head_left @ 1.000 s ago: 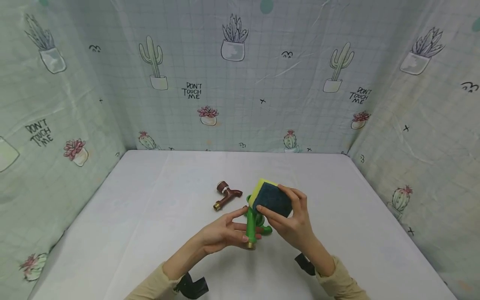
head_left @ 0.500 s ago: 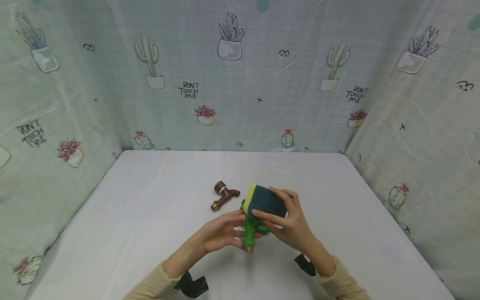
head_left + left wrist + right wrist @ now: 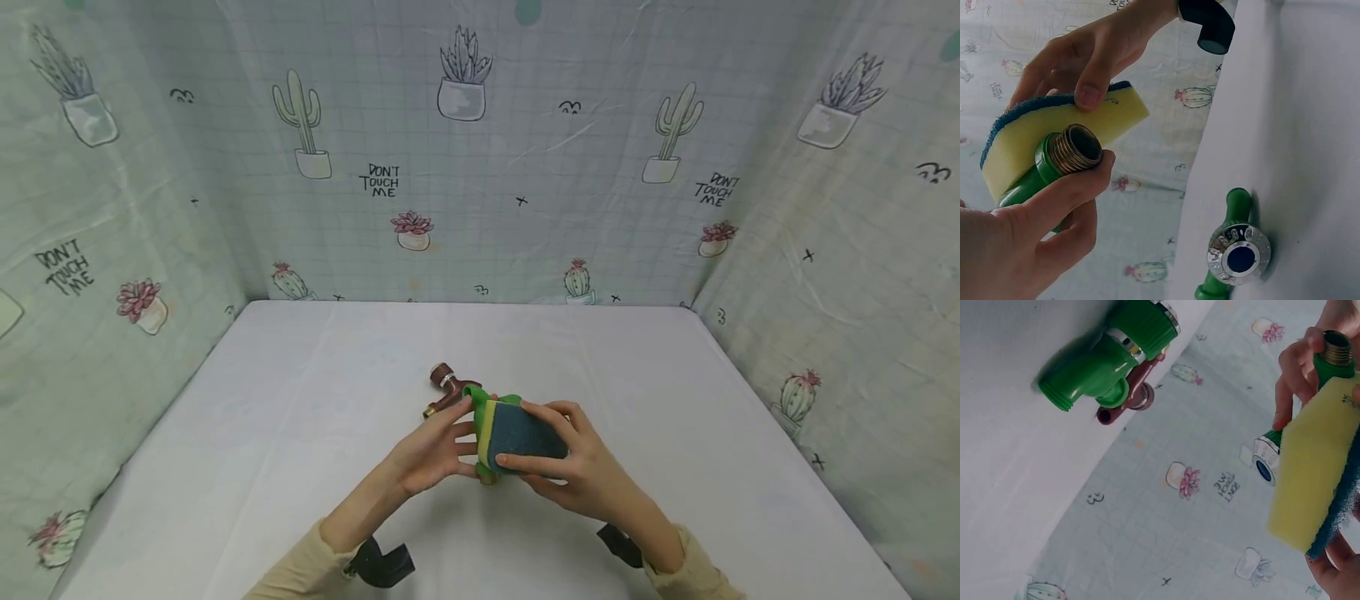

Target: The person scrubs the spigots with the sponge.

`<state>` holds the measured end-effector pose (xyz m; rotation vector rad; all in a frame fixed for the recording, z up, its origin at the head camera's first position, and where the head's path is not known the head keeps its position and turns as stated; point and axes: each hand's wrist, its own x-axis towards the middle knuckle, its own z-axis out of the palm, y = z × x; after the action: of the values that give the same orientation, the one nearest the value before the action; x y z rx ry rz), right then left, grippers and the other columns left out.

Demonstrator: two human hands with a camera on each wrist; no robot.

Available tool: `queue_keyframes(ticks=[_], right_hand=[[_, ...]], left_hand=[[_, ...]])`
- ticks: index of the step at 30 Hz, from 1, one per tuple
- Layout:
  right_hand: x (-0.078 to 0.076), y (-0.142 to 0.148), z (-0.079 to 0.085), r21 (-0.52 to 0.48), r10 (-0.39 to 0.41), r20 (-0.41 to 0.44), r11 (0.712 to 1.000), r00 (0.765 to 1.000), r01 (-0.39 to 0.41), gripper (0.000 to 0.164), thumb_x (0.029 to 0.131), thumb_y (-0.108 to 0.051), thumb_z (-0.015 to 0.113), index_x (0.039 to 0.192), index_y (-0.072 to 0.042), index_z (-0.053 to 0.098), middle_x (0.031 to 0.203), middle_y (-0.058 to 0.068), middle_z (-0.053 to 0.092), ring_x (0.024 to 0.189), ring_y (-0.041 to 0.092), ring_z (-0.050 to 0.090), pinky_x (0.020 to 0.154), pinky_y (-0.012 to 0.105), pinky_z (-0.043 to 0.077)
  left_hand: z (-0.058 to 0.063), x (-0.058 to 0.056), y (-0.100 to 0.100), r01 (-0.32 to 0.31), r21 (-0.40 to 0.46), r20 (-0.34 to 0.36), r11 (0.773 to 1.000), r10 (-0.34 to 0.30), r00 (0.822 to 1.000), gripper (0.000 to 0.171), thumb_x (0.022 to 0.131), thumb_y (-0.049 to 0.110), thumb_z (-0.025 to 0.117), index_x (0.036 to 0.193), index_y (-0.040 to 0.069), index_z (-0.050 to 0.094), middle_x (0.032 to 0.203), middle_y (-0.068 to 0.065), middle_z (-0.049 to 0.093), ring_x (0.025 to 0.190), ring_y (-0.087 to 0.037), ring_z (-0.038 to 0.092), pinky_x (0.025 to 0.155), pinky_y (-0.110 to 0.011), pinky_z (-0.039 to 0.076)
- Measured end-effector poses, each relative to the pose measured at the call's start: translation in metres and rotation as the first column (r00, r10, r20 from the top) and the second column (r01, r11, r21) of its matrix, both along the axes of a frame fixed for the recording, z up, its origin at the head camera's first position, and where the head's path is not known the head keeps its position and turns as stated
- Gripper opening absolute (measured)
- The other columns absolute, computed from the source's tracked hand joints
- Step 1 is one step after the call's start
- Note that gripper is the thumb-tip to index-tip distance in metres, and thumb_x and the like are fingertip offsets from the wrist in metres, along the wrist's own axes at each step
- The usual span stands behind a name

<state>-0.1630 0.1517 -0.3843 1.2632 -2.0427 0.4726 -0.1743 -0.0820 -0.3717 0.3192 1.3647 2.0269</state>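
My left hand (image 3: 431,454) holds a green garden tap (image 3: 1029,187) by its body, with its brass threaded end (image 3: 1075,150) showing beside the thumb in the left wrist view. In the right wrist view, the tap's silver knob (image 3: 1266,459) with a blue centre shows past the sponge. My right hand (image 3: 581,467) grips a yellow and dark-blue scouring sponge (image 3: 525,437), thumb on one side and fingers on the other. The sponge's yellow side (image 3: 1316,462) lies against the tap and hides much of it from the head view.
A brown tap (image 3: 450,387) lies on the white table (image 3: 337,358) beyond my hands. Another green tap (image 3: 1238,250) rests on the table, hidden in the head view. Black wrist mounts (image 3: 382,567) sit by both forearms. Patterned cloth walls (image 3: 480,208) enclose the table.
The held tap has turned, bringing a green end up above the left fingers. The sponge has shifted left and down along the tap. The brown tap has stayed put.
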Motion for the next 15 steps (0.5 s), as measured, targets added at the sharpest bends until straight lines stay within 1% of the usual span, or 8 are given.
queue_keyframes(ticks=[3,6,9,12,15], right_hand=[[0.002,0.000,0.000,0.012,-0.005,-0.002,1.000,1.000,0.005,0.029,0.086,-0.036,0.055,0.115,-0.037,0.058,0.127,0.018,0.045,0.103,0.029,0.039,0.069,0.042,0.049],[0.002,-0.001,0.001,0.007,-0.035,-0.004,0.999,0.999,0.035,0.029,0.087,-0.037,0.052,0.115,-0.037,0.058,0.127,0.019,0.045,0.103,0.030,0.040,0.069,0.044,0.049],[0.002,-0.001,0.001,0.013,-0.084,-0.001,0.996,0.996,0.084,0.028,0.088,-0.039,0.049,0.115,-0.038,0.058,0.127,0.019,0.045,0.103,0.030,0.039,0.071,0.046,0.048],[0.002,0.001,0.001,0.026,-0.141,-0.006,0.990,0.990,0.141,0.028,0.088,-0.039,0.048,0.114,-0.039,0.058,0.126,0.019,0.045,0.102,0.031,0.039,0.072,0.047,0.047],[0.001,0.004,0.001,0.039,-0.183,-0.034,0.982,0.983,0.184,0.029,0.087,-0.038,0.050,0.114,-0.040,0.058,0.125,0.019,0.045,0.102,0.033,0.039,0.073,0.048,0.046]], left_hand=[[-0.005,-0.001,0.001,-0.028,-0.029,-0.033,0.999,0.027,0.999,0.052,0.096,0.035,0.034,0.141,0.011,0.022,0.137,-0.024,0.027,0.110,-0.029,0.047,0.080,-0.046,0.050],[-0.009,0.000,0.002,-0.042,-0.054,-0.069,0.998,0.038,0.997,0.054,0.095,0.029,0.042,0.140,0.010,0.021,0.135,-0.022,0.032,0.105,-0.024,0.053,0.076,-0.039,0.053],[-0.012,0.000,0.002,-0.056,-0.071,-0.102,0.996,0.049,0.994,0.059,0.092,0.024,0.050,0.141,0.010,0.019,0.130,-0.022,0.041,0.101,-0.021,0.057,0.074,-0.039,0.054],[-0.014,0.000,0.002,-0.064,-0.072,-0.107,0.995,0.057,0.993,0.061,0.090,0.019,0.053,0.140,0.010,0.020,0.123,-0.020,0.049,0.099,-0.022,0.059,0.075,-0.041,0.053],[-0.014,0.001,0.001,-0.057,-0.058,-0.106,0.997,0.050,0.993,0.060,0.090,0.018,0.053,0.140,0.009,0.021,0.122,-0.019,0.051,0.103,-0.027,0.058,0.076,-0.043,0.053]])
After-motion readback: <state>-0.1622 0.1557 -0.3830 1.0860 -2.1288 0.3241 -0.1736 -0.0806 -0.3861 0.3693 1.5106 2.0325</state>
